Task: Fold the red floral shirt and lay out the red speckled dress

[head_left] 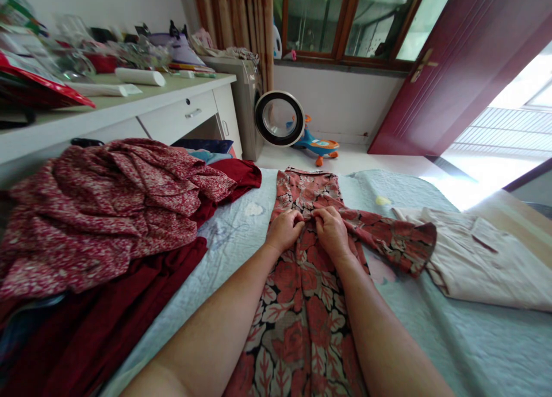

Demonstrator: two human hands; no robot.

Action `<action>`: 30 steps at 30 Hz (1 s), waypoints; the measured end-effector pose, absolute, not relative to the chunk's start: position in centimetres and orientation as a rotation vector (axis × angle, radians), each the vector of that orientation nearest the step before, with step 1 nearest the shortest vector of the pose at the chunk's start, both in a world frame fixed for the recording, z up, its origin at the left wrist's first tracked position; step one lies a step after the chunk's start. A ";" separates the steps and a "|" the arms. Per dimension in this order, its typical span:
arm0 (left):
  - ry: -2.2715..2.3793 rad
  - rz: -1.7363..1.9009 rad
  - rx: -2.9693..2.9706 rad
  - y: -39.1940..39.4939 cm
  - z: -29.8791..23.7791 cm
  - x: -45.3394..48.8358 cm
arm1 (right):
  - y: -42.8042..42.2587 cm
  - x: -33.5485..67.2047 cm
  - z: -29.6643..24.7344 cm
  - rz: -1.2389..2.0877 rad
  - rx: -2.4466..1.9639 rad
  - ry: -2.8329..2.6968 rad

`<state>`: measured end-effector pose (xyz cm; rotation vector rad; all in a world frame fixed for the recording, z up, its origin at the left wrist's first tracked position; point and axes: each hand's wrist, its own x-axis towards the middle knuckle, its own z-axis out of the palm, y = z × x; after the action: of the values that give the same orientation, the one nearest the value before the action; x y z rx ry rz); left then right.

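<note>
A red, black and beige floral garment (302, 305) lies lengthwise before me on a pale blue quilted bed cover (224, 253). My left hand (284, 229) is closed with its fingertips pinching the garment's cloth near the middle. Close beside it, my right hand (331, 229) pinches the same cloth, fingers curled. One sleeve-like part of the garment stretches out to the right, past my right hand. The garment's far end lies flat beyond both hands, and its near end runs between my forearms out of the frame.
Rumpled red-and-white clothing (116, 207) and dark red cloth (142, 305) are heaped at left. A folded beige garment (487, 253) lies at right. Beyond stand a cluttered white desk (181, 112), a washing machine with its round door (279, 119) swung out, a blue-orange ride-on toy (319, 146) and a red door (435, 69).
</note>
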<state>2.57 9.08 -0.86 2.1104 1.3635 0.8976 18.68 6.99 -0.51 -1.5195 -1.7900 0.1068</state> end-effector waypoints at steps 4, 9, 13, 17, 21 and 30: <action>1.378 0.913 2.090 9.1 -0.7 2.6 | 6.6 18.3 -0.1 0.052 -1.463 -1.702; 1.404 0.950 2.033 9.1 -0.5 2.7 | 6.4 17.9 -0.1 0.138 -1.442 -1.885; 1.399 0.975 2.014 9.3 -0.6 2.6 | 6.6 17.9 -0.3 0.048 -1.567 -1.953; 1.376 0.968 1.990 9.3 -0.6 2.6 | 6.5 17.5 -0.3 0.033 -1.696 -1.982; 1.393 0.945 1.960 9.2 -0.4 2.5 | 6.4 16.9 -0.3 0.052 -1.740 -1.977; 1.397 0.923 2.050 9.0 -0.4 2.6 | 7.0 16.0 -0.8 0.106 -1.829 -1.916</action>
<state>2.58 9.00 -0.37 2.0502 1.3975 0.9232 15.98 6.97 -0.78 -1.8293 -1.9161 0.1061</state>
